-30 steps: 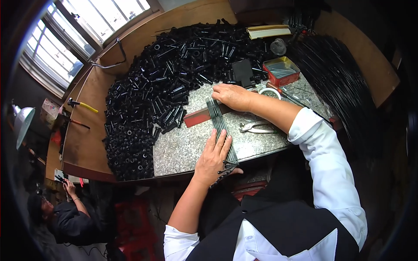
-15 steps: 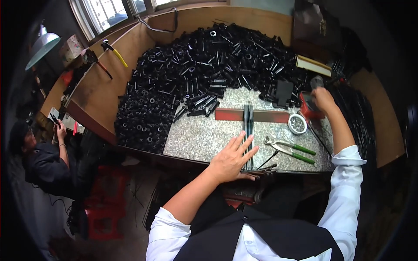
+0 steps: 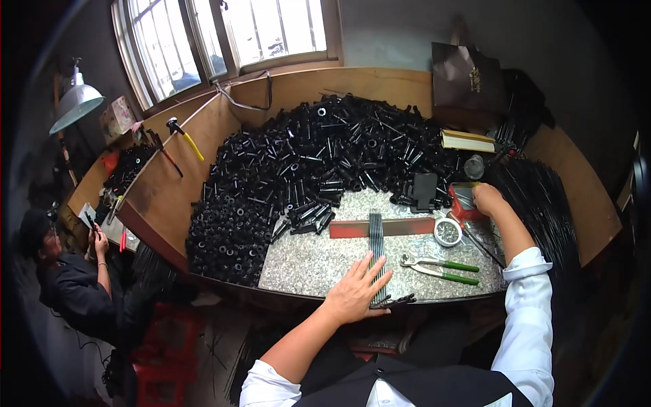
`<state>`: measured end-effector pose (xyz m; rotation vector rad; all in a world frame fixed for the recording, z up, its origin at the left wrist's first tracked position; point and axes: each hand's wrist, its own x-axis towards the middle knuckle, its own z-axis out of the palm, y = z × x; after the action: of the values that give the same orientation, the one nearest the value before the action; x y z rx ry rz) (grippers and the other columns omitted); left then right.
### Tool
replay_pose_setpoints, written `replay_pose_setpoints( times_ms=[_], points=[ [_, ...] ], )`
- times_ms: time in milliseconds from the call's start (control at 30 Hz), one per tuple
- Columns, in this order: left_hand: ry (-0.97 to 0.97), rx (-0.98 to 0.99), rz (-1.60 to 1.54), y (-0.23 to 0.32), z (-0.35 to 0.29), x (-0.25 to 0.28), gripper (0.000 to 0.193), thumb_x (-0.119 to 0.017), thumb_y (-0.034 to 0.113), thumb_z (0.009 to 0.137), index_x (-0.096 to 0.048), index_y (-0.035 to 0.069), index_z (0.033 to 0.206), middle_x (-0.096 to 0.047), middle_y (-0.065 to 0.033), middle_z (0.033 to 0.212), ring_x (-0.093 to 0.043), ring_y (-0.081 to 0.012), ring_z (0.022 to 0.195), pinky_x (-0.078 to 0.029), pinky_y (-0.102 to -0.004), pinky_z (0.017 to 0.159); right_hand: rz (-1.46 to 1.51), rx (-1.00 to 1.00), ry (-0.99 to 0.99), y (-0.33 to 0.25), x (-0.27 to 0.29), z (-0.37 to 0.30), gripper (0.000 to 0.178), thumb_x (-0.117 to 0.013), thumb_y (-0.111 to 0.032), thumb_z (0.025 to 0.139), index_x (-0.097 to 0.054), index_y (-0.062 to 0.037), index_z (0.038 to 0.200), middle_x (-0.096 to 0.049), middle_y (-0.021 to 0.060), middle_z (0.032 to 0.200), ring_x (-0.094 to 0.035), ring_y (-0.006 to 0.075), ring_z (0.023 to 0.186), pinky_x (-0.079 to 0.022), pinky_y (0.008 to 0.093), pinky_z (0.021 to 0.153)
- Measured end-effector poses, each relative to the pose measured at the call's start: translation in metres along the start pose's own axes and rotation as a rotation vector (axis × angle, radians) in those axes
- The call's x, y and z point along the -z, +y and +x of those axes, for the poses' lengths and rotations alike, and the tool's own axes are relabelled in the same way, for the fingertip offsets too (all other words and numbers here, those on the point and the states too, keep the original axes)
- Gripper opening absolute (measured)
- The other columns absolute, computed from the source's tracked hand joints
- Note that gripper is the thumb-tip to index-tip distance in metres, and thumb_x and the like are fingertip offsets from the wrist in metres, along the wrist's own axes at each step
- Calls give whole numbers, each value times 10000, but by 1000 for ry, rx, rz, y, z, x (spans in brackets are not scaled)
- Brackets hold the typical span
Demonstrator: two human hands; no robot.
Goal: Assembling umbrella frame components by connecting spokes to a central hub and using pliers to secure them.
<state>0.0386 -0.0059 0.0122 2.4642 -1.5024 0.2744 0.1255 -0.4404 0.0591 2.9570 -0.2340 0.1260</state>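
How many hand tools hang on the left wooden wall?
2: the yellow-handled tool and, left of it, the red-handled tool. Others may hide behind the wall.

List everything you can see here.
Bench top: one, speckled grey, centre
Bar: one, red-brown, bench top
Thin rods: several, dark, across bar
Pincers: one, green-handled, bench's right half
Dish: one, white, behind pincers
Tin: one, red, behind dish
Block: one, black, left of tin
Cylindrical parts: heap, uncountable, black, back and left
Long rods: uncountable, black, far right
Bag: one, dark brown, back right
Tool: one, yellow-handled, left side
Window: one, bright white, upper left
Lamp: one, pale, far left
Stools: count unclear, red, lower left
Co-worker: one, dark clothes, left
Left grip: one, white-sleeved, over thin rods
Right grip: one, white-sleeved, at tin
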Motion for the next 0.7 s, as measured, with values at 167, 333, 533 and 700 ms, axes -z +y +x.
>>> replay_pose_setpoints(
  times_ms=[167, 333, 533, 700],
  points=[
    [-13, -16, -38, -1, 8, -1, 883, -636, 596, 731, -370, 56, 1377, -339, -185, 1429, -257, -421, 1336, -268, -488, 1083, -24, 20, 176, -7, 19, -11, 169, -512, 35, 765, -597, 0, 907, -605, 201, 977, -601, 364, 934, -504, 419, 796],
    [0, 22, -20, -2, 11, 0, 921, -728, 536, 660, -405, 2, 1338, -384, -167, 1403, -270, -409, 1333, -288, -485, 1073, 346, 364, 300, -95, 55, -20, 234, -511, 50, 742, -502, -24, 963, -530, 178, 973, -545, 384, 961, -461, 439, 790],
    [42, -3, -22, 0, 17, -5, 938, -766, 508, 619, -416, -10, 1318, -395, -205, 1381, -310, -434, 1305, -310, -494, 1062, 306, 646, 297, -155, 19, -19, 182, -508, -83, 810, -580, -74, 977, -562, 155, 910, -607, 333, 873, -496, 425, 714],
    [68, 4, -28, 3, 14, -7, 939, -776, 505, 606, -427, -19, 1303, -396, -217, 1375, -313, -451, 1297, -313, -508, 1059, 252, 605, 297, -164, 5, -18, 148, -499, -125, 827, -619, -71, 896, -572, 149, 890, -625, 311, 838, -510, 413, 689]
  ],
)
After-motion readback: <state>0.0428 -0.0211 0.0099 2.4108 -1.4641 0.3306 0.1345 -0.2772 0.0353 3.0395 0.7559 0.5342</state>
